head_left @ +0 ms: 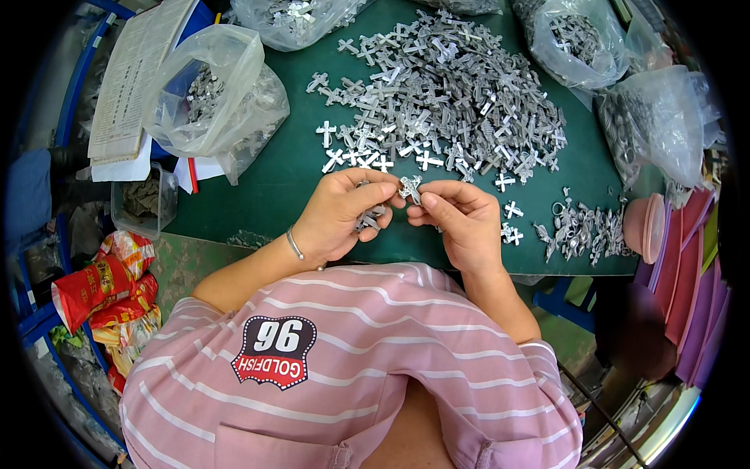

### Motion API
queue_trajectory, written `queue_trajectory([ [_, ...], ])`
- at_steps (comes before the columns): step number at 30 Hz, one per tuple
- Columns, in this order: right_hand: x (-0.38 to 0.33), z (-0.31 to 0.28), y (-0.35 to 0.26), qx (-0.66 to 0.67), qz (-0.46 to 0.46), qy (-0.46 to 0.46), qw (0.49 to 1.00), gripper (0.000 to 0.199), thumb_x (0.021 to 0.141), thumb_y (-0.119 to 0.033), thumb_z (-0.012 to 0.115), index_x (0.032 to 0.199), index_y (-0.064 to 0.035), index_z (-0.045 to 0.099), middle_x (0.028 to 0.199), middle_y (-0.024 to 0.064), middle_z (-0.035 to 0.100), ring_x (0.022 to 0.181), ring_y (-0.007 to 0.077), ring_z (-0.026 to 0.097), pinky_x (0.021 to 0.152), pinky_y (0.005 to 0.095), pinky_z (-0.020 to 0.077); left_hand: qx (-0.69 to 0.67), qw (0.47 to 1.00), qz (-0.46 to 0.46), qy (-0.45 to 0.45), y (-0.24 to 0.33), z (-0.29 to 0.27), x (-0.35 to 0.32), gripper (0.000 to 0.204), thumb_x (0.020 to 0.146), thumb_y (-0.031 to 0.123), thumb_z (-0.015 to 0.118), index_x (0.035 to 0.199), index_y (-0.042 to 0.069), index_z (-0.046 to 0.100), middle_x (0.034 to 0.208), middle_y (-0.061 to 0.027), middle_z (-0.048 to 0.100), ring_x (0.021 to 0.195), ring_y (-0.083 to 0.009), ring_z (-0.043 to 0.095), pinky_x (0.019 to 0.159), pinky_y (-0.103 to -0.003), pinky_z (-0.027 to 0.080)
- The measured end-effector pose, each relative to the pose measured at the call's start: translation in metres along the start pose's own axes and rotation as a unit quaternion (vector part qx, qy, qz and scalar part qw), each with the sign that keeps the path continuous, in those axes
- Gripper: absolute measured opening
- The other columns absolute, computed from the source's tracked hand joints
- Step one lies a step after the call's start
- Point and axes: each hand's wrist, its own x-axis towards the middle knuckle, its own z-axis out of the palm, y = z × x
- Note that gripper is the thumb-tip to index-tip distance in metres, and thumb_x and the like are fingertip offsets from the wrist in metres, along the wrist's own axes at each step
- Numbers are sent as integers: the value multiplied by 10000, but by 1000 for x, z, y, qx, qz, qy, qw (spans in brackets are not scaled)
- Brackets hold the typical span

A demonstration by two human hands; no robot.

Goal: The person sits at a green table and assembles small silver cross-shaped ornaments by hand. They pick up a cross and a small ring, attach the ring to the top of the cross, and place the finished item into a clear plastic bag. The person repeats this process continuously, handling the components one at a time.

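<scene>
My left hand (344, 215) is curled around several small silver cross-shaped metal pieces (370, 220), a thin bracelet on its wrist. My right hand (461, 219) meets it at the fingertips, and both pinch one small silver cross piece (410, 187) between them just above the green table mat (273, 180). A large heap of the same silver crosses (449, 94) lies on the mat right beyond my hands. A few loose crosses (512, 223) lie beside my right hand.
Clear plastic bags of metal parts stand at the left (211, 98), top (293, 19) and right (656, 125). A smaller pile of ring-like silver parts (582, 230) lies right. A small clear box (143, 202), papers (133, 78), red snack packets (105, 285) and pink trays (687, 273) surround the mat.
</scene>
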Motion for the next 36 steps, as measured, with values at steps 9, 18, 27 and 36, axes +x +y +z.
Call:
queue_trajectory([
  [9, 3, 8, -3, -419, -473, -95, 769, 170, 671, 27, 686, 824, -7, 620, 843, 110, 633, 731, 273, 602, 635, 329, 481, -45, 998, -37, -26, 0, 3, 3, 185, 901, 164, 523, 969, -3, 565, 829, -87, 604, 638, -128, 594, 398, -204, 447],
  [18, 38, -17, 5, -625, -398, 21, 671, 229, 694, -20, 638, 919, -48, 615, 868, 73, 567, 775, 255, 520, 661, 361, 393, 18, 1000, -3, -8, -3, -2, 1, 134, 879, 149, 560, 933, 29, 535, 781, -67, 563, 683, -164, 625, 423, -212, 478],
  [27, 35, -16, 9, -649, -391, 17, 653, 234, 721, -16, 608, 945, -81, 620, 859, 72, 547, 762, 260, 505, 665, 368, 383, 10, 1000, 13, -9, -4, -3, 2, 123, 870, 127, 568, 941, 31, 537, 791, -64, 568, 691, -158, 626, 444, -220, 487],
  [36, 12, -6, 1, -159, -133, 15, 978, 118, 853, -39, 594, 944, 27, 627, 832, 42, 617, 711, 95, 574, 624, 213, 454, 76, 997, -3, 9, -1, 4, -2, 185, 851, 113, 604, 997, 12, 554, 833, -67, 587, 739, -155, 608, 472, -237, 447],
])
